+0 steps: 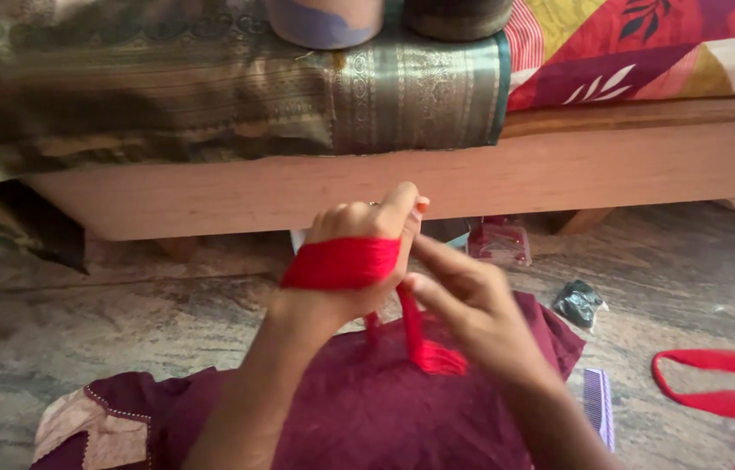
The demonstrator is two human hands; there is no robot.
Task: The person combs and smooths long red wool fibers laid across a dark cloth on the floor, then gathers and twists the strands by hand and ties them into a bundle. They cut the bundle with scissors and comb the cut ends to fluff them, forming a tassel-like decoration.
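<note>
The left hand [346, 252] has red thread [341, 263] wound around it, fingers curled shut. This looks like the winding step. Just right, the right hand [467, 300] pinches the hanging thread end over the maroon cloth [367, 409]. Another loop needs a tight pull.

Red thread [341, 263]: soft matt fibre; bed frame [437, 183] smooth wood; sari cloth [211, 104] w/ sheen.

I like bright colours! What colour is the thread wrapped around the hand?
Bright red thread, in the head view.
</note>
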